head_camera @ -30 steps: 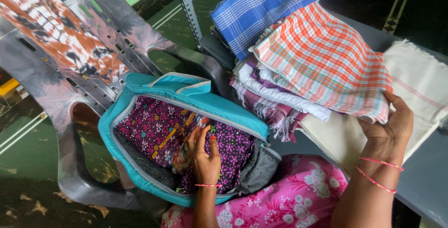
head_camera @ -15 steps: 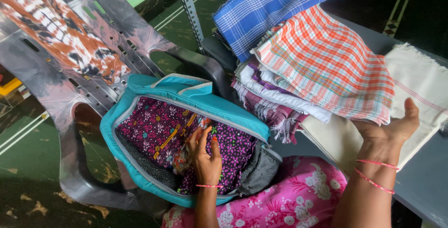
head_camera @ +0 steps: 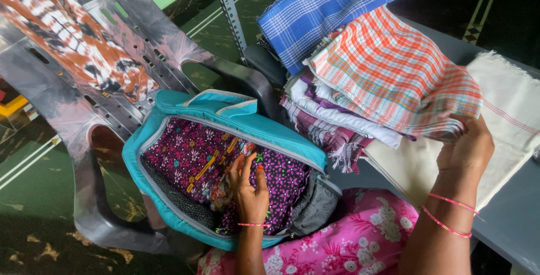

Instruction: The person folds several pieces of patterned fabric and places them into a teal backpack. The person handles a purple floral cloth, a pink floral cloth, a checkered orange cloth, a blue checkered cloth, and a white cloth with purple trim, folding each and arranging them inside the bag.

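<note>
A teal bag lies unzipped on a plastic chair, with a purple flowered cloth inside. My left hand rests flat on that cloth, fingers spread. A pile of folded cloths stands on the grey table: an orange checked cloth lies over white and purple ones, with a blue checked cloth behind. My right hand grips the near corner of the orange checked cloth and lifts it a little. A cream cloth lies under the pile.
The grey plastic chair with tie-dye pattern carries the bag on its seat. A perforated metal post stands behind it. The grey table runs along the right. Pink flowered clothing covers my lap. Green patterned floor lies at the left.
My right hand slid under the orange checked cloth's corner, closed on it and raised it slightly. My left hand stayed on the purple cloth in the bag.
</note>
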